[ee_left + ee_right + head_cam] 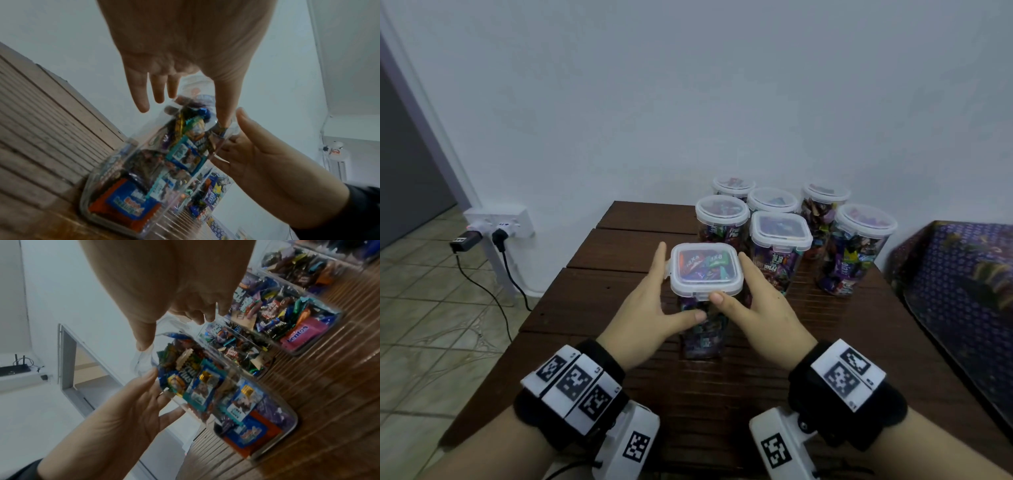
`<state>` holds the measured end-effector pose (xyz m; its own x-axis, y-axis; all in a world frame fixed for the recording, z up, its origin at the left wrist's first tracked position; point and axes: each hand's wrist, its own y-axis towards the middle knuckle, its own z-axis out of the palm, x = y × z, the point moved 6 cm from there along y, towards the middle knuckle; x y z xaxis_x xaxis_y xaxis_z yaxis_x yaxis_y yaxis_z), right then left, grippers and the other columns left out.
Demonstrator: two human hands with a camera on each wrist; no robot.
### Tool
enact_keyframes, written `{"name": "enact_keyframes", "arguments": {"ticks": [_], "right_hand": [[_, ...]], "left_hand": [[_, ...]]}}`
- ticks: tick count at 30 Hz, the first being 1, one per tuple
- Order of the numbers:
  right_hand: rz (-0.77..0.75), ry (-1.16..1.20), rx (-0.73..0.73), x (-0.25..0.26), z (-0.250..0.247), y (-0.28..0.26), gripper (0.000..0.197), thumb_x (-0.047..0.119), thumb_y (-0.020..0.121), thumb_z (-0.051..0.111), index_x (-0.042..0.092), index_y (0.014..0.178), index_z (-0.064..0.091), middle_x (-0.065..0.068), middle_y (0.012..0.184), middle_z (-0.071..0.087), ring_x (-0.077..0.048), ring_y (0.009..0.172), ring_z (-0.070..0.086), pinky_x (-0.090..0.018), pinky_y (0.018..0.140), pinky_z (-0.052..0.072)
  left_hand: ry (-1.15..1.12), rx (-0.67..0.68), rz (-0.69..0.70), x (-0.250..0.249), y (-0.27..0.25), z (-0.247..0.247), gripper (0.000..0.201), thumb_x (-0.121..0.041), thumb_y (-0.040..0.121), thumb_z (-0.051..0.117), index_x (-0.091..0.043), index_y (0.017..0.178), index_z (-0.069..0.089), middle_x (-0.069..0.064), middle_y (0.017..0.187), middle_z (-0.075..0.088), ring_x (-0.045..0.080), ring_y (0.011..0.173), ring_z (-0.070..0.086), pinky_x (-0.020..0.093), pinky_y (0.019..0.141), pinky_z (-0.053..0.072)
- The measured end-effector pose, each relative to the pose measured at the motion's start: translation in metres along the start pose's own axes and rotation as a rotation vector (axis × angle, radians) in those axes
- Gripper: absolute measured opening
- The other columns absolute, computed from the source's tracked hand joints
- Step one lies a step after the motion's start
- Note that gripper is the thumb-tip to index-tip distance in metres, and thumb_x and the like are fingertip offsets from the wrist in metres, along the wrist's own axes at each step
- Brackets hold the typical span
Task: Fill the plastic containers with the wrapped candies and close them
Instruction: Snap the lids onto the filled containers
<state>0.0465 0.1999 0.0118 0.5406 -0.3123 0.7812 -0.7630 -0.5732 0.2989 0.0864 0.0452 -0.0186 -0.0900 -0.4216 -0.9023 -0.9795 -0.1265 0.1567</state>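
A square clear container (703, 329) packed with wrapped candies stands on the wooden table (599, 294), with its clear lid (706, 270) sitting on top. My left hand (678, 283) lies along its left side with straight fingers, and the thumb touches the front wall. My right hand (732, 279) holds the lid from the right; its thumb presses the front latch, and the fingers curl over the lid's right edge (197, 316). The left wrist view shows the candy-filled container (148, 175) below my straight fingers (141, 100). The right wrist view shows the same container (226, 402).
Several lidded containers full of candies stand close behind, to the right: a square one (780, 236) and round ones (722, 214) (859, 246). A purple patterned cloth (962, 274) lies right of the table. Left on the tiled floor are a wall socket (500, 224) and cables.
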Motion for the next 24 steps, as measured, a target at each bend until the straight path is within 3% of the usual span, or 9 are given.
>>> {"name": "enact_keyframes", "arguments": {"ticks": [2, 5, 7, 11, 13, 15, 18, 21, 24], "right_hand": [[-0.014, 0.057, -0.016, 0.001, 0.003, 0.0, 0.038, 0.031, 0.092, 0.058, 0.054, 0.112, 0.037, 0.04, 0.123, 0.037, 0.024, 0.118, 0.032, 0.003, 0.091, 0.023], [-0.021, 0.092, -0.02, 0.001, 0.006, -0.001, 0.037, 0.03, 0.093, 0.057, 0.055, 0.112, 0.038, 0.035, 0.124, 0.04, 0.02, 0.12, 0.033, 0.0, 0.094, 0.024], [-0.019, 0.111, -0.023, 0.0, 0.007, -0.002, 0.038, 0.031, 0.093, 0.056, 0.057, 0.112, 0.036, 0.034, 0.127, 0.039, 0.022, 0.121, 0.03, -0.001, 0.097, 0.024], [0.035, 0.087, -0.038, -0.007, 0.009, -0.002, 0.048, 0.045, 0.089, 0.053, 0.055, 0.128, 0.026, 0.015, 0.153, 0.027, -0.003, 0.143, 0.015, -0.032, 0.118, 0.019], [0.019, 0.096, -0.043, -0.007, 0.009, -0.002, 0.048, 0.046, 0.09, 0.054, 0.052, 0.131, 0.029, 0.018, 0.149, 0.031, -0.002, 0.142, 0.02, -0.033, 0.116, 0.022], [0.007, 0.117, -0.049, -0.006, 0.008, -0.002, 0.046, 0.042, 0.09, 0.056, 0.053, 0.127, 0.031, 0.023, 0.144, 0.034, 0.004, 0.138, 0.024, -0.026, 0.113, 0.024], [0.046, 0.154, -0.044, -0.009, 0.008, -0.003, 0.049, 0.038, 0.09, 0.057, 0.055, 0.126, 0.027, 0.02, 0.15, 0.029, 0.003, 0.14, 0.02, -0.029, 0.117, 0.022], [0.04, 0.227, -0.015, -0.009, 0.011, -0.002, 0.047, 0.037, 0.092, 0.057, 0.056, 0.126, 0.031, 0.019, 0.144, 0.04, 0.004, 0.134, 0.032, -0.033, 0.115, 0.028], [0.011, 0.259, 0.013, -0.009, 0.01, -0.001, 0.05, 0.042, 0.089, 0.056, 0.04, 0.135, 0.038, 0.018, 0.136, 0.048, 0.001, 0.129, 0.041, -0.038, 0.112, 0.033]], "left_hand": [[0.006, -0.001, 0.002, -0.001, 0.0, 0.003, 0.112, -0.031, 0.075, 0.078, -0.036, 0.149, -0.007, -0.026, 0.141, 0.039, -0.008, 0.131, 0.033, 0.014, 0.102, 0.028], [-0.012, -0.009, -0.021, 0.0, 0.0, 0.006, 0.109, -0.028, 0.077, 0.076, -0.035, 0.149, -0.007, -0.041, 0.124, 0.04, -0.029, 0.113, 0.035, -0.004, 0.087, 0.029], [-0.032, -0.012, -0.028, 0.0, -0.001, 0.007, 0.108, -0.025, 0.078, 0.075, -0.034, 0.149, -0.006, -0.046, 0.116, 0.039, -0.036, 0.103, 0.033, -0.008, 0.081, 0.029], [-0.066, -0.018, -0.027, 0.002, -0.001, 0.011, 0.106, -0.022, 0.078, 0.076, -0.032, 0.151, 0.001, -0.039, 0.118, 0.052, -0.022, 0.112, 0.044, 0.003, 0.093, 0.037], [-0.077, -0.021, -0.029, 0.003, -0.001, 0.011, 0.106, -0.02, 0.077, 0.077, -0.032, 0.152, 0.003, -0.038, 0.118, 0.054, -0.018, 0.114, 0.047, 0.005, 0.093, 0.039], [-0.095, -0.025, -0.026, 0.004, -0.001, 0.011, 0.107, -0.02, 0.076, 0.078, -0.033, 0.152, 0.004, -0.032, 0.121, 0.056, -0.013, 0.115, 0.049, 0.014, 0.099, 0.041], [-0.11, -0.031, -0.022, 0.004, -0.001, 0.012, 0.112, -0.024, 0.071, 0.08, -0.035, 0.151, 0.003, -0.03, 0.122, 0.057, -0.008, 0.116, 0.051, 0.024, 0.102, 0.041], [-0.119, -0.012, -0.009, 0.0, -0.002, 0.012, 0.111, -0.03, 0.065, 0.076, -0.04, 0.15, 0.005, -0.036, 0.119, 0.056, -0.012, 0.116, 0.05, 0.017, 0.097, 0.041], [-0.101, 0.05, 0.039, -0.014, -0.003, 0.007, 0.083, -0.027, 0.071, 0.073, -0.053, 0.133, 0.025, -0.037, 0.118, 0.055, -0.014, 0.116, 0.048, 0.007, 0.091, 0.039]]}}
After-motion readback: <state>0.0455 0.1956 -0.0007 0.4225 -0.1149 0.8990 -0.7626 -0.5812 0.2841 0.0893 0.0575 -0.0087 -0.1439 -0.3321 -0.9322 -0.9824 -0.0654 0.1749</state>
